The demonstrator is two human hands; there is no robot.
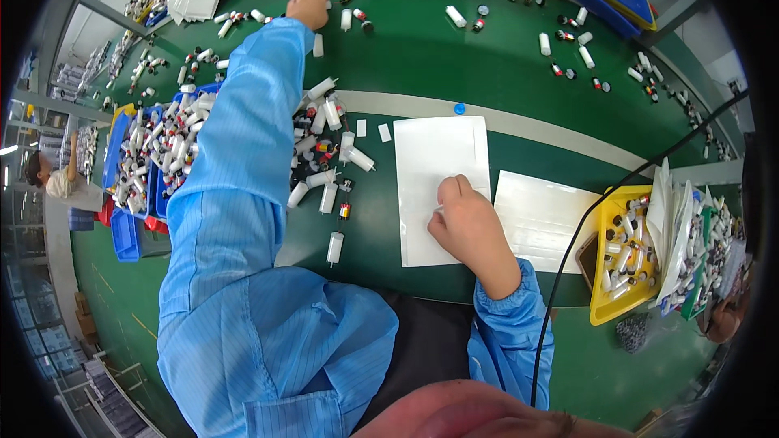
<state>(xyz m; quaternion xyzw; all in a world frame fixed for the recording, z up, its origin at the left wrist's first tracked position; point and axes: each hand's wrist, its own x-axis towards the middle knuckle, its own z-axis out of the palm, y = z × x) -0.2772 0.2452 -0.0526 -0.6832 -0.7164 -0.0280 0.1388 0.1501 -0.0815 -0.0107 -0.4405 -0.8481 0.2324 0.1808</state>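
My left hand (pixel 308 10) reaches far across the green belt (pixel 389 40), its fingers curled closed. A bit of white shows at the fingertips, too little to name. A white cylinder (pixel 318 46) lies just below it, and other small white and black-red parts (pixel 358 15) lie to its right. My right hand (pixel 471 219) rests over a white sheet (pixel 430 154), thumb and fingers pinched together. A small pale edge shows between them, but I cannot make out what it is. Left of the sheet lie two small white rectangles (pixel 361 127) and a heap of white-cylinder parts (pixel 324 146).
Blue bins (pixel 122 235) heaped with the same parts stand at left. A second white sheet (pixel 540 215) lies right of my hand, near a yellow bin (pixel 602 276) of parts. A black cable (pixel 580 223) crosses the right side. Another person (pixel 61 182) is at far left.
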